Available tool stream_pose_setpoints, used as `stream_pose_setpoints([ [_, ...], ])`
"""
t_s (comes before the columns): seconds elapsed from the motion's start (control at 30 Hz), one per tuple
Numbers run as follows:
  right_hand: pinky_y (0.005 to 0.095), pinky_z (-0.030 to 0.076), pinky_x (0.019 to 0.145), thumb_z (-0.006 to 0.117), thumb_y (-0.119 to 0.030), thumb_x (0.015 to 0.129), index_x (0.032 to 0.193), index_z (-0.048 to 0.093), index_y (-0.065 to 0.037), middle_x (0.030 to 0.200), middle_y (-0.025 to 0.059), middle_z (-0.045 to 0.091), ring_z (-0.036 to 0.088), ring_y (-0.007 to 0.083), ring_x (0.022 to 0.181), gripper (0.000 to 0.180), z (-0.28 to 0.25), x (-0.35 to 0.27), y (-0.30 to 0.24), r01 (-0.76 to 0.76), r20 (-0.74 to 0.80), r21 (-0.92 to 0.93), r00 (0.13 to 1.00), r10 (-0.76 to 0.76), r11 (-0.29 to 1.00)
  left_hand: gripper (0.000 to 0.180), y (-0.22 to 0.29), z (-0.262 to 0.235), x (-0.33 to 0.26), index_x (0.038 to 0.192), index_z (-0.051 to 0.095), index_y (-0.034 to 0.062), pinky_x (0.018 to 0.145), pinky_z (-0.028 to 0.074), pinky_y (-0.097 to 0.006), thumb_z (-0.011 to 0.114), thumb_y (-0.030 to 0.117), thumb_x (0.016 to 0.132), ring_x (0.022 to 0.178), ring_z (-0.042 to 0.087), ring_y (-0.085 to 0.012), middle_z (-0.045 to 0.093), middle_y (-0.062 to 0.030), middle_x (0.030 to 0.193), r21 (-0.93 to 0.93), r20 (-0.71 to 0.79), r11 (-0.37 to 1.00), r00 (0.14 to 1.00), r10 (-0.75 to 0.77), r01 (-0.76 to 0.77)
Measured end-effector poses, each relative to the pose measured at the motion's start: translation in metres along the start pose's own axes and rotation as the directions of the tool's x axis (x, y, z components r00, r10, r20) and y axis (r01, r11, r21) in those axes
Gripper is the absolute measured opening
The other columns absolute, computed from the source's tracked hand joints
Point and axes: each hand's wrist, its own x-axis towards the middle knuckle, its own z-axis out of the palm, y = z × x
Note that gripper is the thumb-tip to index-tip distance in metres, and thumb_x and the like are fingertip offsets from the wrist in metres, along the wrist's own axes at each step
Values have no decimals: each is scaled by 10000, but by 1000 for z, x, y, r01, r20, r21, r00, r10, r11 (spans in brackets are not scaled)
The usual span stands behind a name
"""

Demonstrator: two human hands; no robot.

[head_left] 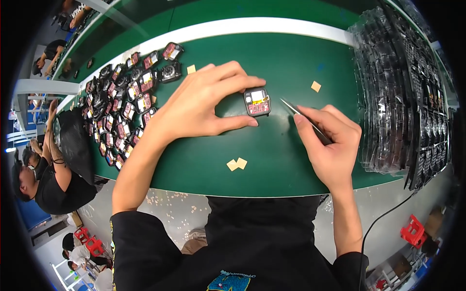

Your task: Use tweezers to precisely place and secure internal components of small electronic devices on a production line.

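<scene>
On the green table, my left hand [204,99] has its thumb and fingers around a small square electronic module [257,102]. The module has a black case, and a white part, a yellow strip and a pink-red board show in its face. The fingers lie at its upper edge and the thumb at its lower edge. In my right hand [332,140], closed like a pen grip, is a pair of dark metal tweezers [310,124]. Their tips point at the module from the right and stay apart from it. Two small tan squares [237,164] lie nearer to me.
Many similar modules [124,109] are heaped on the left. Stacked clear and black plastic trays [388,97] fill the right end. More tan squares lie at the right [315,86] and beside the heap [191,69]. A white rail [252,24] bounds the far side. A co-worker [58,179] sits at the left.
</scene>
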Motion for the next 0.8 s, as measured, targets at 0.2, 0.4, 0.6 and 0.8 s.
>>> stream_pose_setpoints([
  [0.2, 254, 346, 505, 844, 28, 906, 1035, 838, 44, 694, 13, 592, 491, 39, 546, 131, 1, -1, 0, 0, 11, -9, 1000, 0, 1000, 737, -5, -5, 2, 1453, 760, 140, 776, 432, -369, 961, 217, 749, 832, 577, -210, 621, -4, 907, -87, 77, 995, 996, -47, 53],
  [0.4, 252, 351, 508, 845, 29, 905, 1039, 843, 40, 702, 11, 606, 500, 42, 552, 134, 0, -1, -1, 11, 19, -22, 1000, -11, 1000, 632, -6, 7, 3, 1354, 798, 129, 736, 446, -359, 971, 232, 755, 857, 594, -220, 645, -21, 963, -40, 8, 999, 1000, 11, -11],
  [0.6, 239, 345, 512, 846, 47, 886, 1024, 848, 37, 705, 3, 625, 500, 34, 559, 139, -3, -3, 5, 10, 24, 113, 1000, -13, 994, 532, 3, 14, 2, 1259, 810, 107, 733, 479, -339, 983, 186, 761, 945, 636, -207, 714, -35, 1129, -178, -49, 984, 999, -12, 3],
  [0.8, 250, 323, 483, 826, 77, 839, 964, 843, 29, 652, 11, 604, 480, 42, 518, 135, -8, -4, 5, 67, 91, 107, 993, -76, 992, 590, 13, 19, 2, 1268, 823, 66, 837, 412, -340, 997, 251, 735, 911, 657, -195, 765, -32, 1029, -195, 39, 981, 999, 27, -19],
])
